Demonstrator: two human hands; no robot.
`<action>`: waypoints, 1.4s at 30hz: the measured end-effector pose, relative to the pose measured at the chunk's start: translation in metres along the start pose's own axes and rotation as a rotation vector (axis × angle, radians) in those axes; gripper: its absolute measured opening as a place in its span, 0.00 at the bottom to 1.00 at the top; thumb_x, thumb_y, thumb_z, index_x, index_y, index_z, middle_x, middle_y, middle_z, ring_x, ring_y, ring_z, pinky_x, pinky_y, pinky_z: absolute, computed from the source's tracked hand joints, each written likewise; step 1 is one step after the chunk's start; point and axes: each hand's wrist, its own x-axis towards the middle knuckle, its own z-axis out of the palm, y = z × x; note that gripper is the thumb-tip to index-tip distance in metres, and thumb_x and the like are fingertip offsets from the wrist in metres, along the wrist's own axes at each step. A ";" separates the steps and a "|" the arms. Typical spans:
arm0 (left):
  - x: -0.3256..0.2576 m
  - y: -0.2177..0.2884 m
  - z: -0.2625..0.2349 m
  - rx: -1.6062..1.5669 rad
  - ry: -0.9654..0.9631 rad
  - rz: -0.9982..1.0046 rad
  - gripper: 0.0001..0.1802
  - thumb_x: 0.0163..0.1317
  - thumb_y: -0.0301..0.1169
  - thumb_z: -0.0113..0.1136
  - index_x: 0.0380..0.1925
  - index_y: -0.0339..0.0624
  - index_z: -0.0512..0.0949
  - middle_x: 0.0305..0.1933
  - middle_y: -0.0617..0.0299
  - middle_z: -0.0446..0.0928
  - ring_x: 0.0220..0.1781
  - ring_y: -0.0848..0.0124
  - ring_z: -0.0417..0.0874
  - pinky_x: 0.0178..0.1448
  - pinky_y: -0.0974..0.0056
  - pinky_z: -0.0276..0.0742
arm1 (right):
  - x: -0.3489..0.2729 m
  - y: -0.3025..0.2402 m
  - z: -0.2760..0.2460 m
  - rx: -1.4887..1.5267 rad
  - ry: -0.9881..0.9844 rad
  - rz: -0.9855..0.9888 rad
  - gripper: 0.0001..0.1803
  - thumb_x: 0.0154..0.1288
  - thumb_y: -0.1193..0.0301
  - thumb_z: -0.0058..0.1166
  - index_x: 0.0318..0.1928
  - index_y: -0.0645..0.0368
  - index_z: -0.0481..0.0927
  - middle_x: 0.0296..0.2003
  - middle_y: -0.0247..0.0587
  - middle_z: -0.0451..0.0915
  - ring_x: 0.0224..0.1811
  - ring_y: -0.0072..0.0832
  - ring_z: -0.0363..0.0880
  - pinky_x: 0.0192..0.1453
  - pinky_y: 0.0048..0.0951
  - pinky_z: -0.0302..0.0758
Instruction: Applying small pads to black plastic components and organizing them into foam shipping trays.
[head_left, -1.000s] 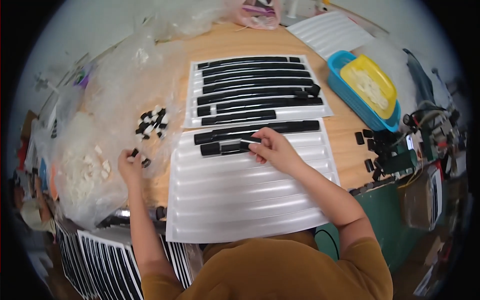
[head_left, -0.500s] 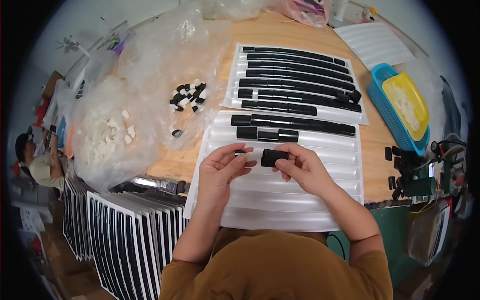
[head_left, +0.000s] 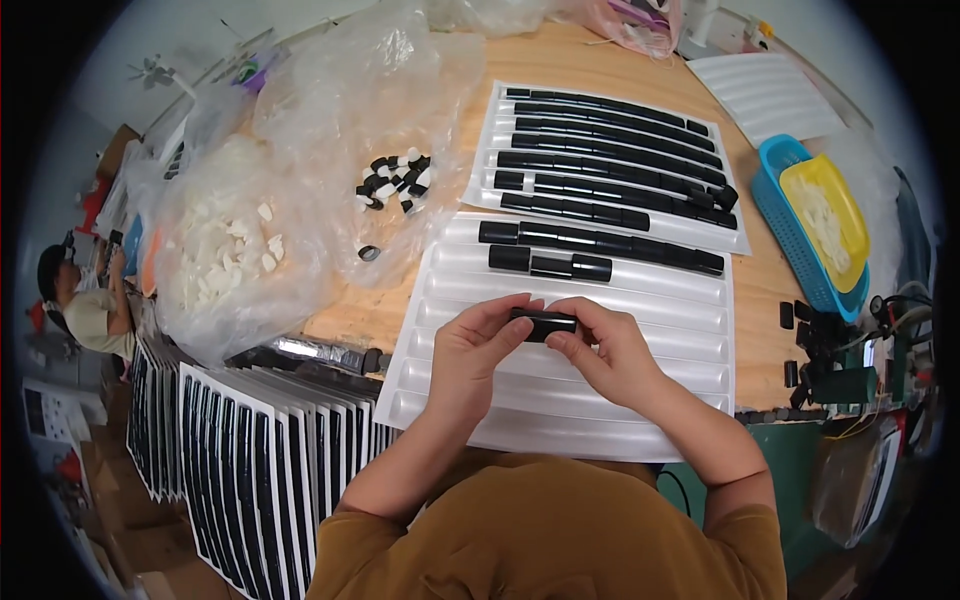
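My left hand (head_left: 475, 345) and my right hand (head_left: 612, 352) meet over the white grooved sheet (head_left: 600, 425) in front of me. Between them is a short, glossy black tube (head_left: 546, 324), lying sideways, with the fingers of each hand closed on one end. Whether a smaller piece sits inside it is hidden by my left fingers. Just beyond my hands, a short row of black tubes (head_left: 550, 264) lies in one groove. A longer row (head_left: 610, 245) fills the groove behind it.
A second grooved sheet (head_left: 484, 190) with several black rows lies farther back. At left, clear plastic bags hold white pieces (head_left: 235, 250) and small black-and-white caps (head_left: 395, 182). A blue basket (head_left: 797, 262) with a yellow one (head_left: 850, 200) stands right. Filled sheets (head_left: 250, 470) stack at lower left; a person (head_left: 92, 305) sits beyond.
My hands have come together. The small dark piece in my left fingers has moved right to the black tube, and my left hand now grips the tube's left end.
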 end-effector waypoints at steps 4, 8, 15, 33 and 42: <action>-0.007 -0.003 0.004 -0.070 0.065 0.000 0.13 0.67 0.22 0.55 0.51 0.32 0.76 0.52 0.51 0.80 0.56 0.66 0.80 0.61 0.63 0.75 | 0.002 -0.001 0.008 0.078 0.062 -0.030 0.12 0.67 0.71 0.58 0.49 0.60 0.76 0.17 0.31 0.72 0.18 0.18 0.65 0.24 0.24 0.63; -0.011 -0.004 0.012 -0.152 0.124 0.027 0.14 0.70 0.25 0.52 0.53 0.32 0.75 0.53 0.50 0.79 0.56 0.65 0.80 0.62 0.62 0.75 | 0.002 0.003 0.018 0.554 0.044 0.166 0.12 0.67 0.71 0.58 0.49 0.61 0.77 0.18 0.31 0.72 0.18 0.17 0.66 0.24 0.23 0.64; -0.005 0.000 0.006 -0.057 0.113 0.015 0.13 0.69 0.26 0.54 0.50 0.31 0.77 0.52 0.50 0.80 0.54 0.66 0.81 0.58 0.63 0.78 | 0.008 0.000 0.000 0.088 0.007 -0.003 0.13 0.68 0.74 0.56 0.51 0.64 0.76 0.27 0.33 0.79 0.25 0.14 0.72 0.29 0.17 0.68; 0.018 0.022 -0.005 0.085 -0.217 -0.172 0.47 0.67 0.69 0.22 0.68 0.41 0.60 0.72 0.49 0.59 0.78 0.61 0.48 0.78 0.53 0.36 | 0.006 -0.015 0.017 0.303 -0.347 0.083 0.13 0.68 0.72 0.56 0.51 0.59 0.77 0.28 0.30 0.80 0.22 0.13 0.71 0.25 0.17 0.68; 0.004 0.001 0.003 -0.042 -0.004 0.103 0.33 0.73 0.57 0.31 0.46 0.37 0.73 0.55 0.52 0.74 0.61 0.68 0.71 0.65 0.59 0.62 | 0.006 -0.008 0.015 0.279 -0.389 0.088 0.13 0.67 0.75 0.55 0.51 0.60 0.77 0.28 0.32 0.80 0.24 0.14 0.75 0.26 0.18 0.72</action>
